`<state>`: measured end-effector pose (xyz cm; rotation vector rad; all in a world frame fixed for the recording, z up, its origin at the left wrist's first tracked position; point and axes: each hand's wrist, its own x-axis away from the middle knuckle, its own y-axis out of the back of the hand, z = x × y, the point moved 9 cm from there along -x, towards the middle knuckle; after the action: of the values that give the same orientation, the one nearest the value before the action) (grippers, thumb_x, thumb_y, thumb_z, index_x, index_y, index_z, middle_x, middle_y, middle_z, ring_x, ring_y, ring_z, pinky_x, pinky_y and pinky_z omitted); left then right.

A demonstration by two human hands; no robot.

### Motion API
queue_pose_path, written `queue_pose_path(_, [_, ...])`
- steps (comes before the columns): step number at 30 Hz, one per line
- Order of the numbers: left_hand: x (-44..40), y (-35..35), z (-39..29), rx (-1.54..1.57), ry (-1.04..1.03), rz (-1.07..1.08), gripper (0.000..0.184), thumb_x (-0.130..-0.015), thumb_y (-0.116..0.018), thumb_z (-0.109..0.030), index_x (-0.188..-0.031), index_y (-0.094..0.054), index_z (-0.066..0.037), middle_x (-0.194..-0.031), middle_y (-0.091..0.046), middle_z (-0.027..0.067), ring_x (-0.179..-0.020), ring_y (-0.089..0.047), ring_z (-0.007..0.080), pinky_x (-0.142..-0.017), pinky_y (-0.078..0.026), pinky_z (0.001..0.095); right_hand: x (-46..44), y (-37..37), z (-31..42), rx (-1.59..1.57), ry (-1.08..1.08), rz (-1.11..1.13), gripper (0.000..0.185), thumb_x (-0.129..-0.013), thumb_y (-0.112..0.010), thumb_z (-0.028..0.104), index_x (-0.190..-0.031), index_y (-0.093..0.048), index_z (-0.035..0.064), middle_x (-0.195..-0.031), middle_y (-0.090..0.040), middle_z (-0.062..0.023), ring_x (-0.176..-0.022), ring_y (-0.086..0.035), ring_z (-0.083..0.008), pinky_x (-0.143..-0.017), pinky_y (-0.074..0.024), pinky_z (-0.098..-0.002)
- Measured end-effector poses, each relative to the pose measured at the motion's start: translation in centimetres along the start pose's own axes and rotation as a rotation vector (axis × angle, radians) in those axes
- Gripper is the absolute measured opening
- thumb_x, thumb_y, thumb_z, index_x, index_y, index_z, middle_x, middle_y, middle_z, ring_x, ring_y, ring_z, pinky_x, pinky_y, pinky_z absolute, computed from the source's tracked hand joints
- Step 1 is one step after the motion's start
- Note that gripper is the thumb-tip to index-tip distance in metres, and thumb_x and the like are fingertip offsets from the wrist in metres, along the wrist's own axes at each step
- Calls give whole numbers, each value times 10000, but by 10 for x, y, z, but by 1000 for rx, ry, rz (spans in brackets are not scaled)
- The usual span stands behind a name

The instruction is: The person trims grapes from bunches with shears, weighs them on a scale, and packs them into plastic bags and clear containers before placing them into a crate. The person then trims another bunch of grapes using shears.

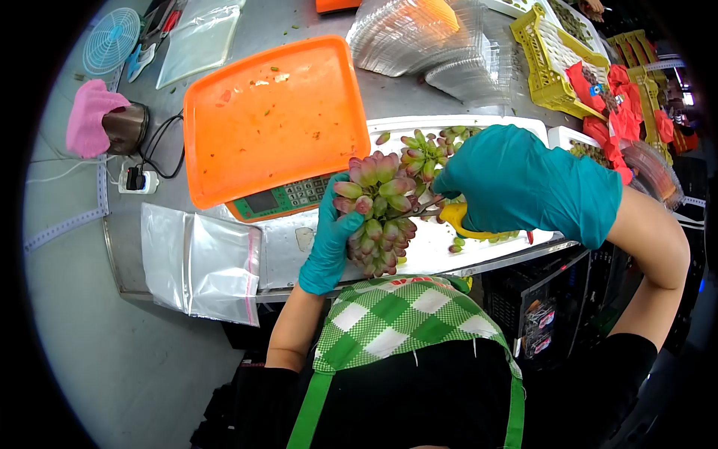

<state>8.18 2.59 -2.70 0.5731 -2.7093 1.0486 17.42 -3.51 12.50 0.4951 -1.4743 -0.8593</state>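
My left hand (pixel 329 241), in a teal glove, is closed around the side of a succulent cluster (pixel 380 193) with plump green leaves tinged pink. My right hand (pixel 516 183), also gloved, grips a pair of scissors by the yellow handles (pixel 454 217). Their blades point left at the cluster's stem side, where leaves and fingers partly cover them; whether they touch the stem I cannot tell. Beneath both hands lies a white foam tray (pixel 479 120). Another succulent (pixel 423 155) rests in it behind the cluster, along with some loose leaves.
An orange pan (pixel 273 123) sits on a green-panelled scale (pixel 303 193) to the left. Clear plastic bags (pixel 198 258) overhang the table's front edge. Stacked clear containers (pixel 419 37) stand behind, a yellow crate (pixel 553 71) at far right. A pink cloth (pixel 91 118) and cables lie far left.
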Motion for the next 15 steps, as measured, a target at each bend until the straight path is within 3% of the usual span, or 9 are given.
queue_pose_path(2, [1,-1,-3,1,-23,9,522,-701,-655,-225,-1127,-405,-54,-1085,-483,59,-1010,-483,159,-883,-395,293,0,1,1,4,-10,29,323,-620,-631,231,-928,-644,133,-707,-594,-139,-655,-583,-304,-559,-471,-385])
queue_pose_path(5, [-4,4,6,-59,-6,12,694,-693,-632,-322,-1238,-325,-21,-1189,-449,139,-1050,-501,237,-900,-434,366,-3,-5,0,-41,-16,80,306,-627,-625,233,-918,-645,140,-720,-599,-122,-652,-582,-302,-555,-468,-383])
queue_pose_path(11, [-5,12,11,-44,-26,15,694,-726,-608,-380,-1248,-313,-30,-1182,-453,131,-1033,-510,241,-890,-441,371,-3,-9,1,-76,-28,23,297,-639,-616,256,-914,-646,148,-703,-603,-115,-646,-585,-296,-572,-470,-378])
queue_pose_path(15, [2,7,7,132,67,-44,605,-720,-637,-290,-1197,-366,-36,-1142,-464,82,-1040,-481,182,-895,-403,313,-5,-12,2,-45,-51,56,287,-650,-615,264,-912,-647,150,-713,-613,-104,-640,-587,-289,-582,-471,-366])
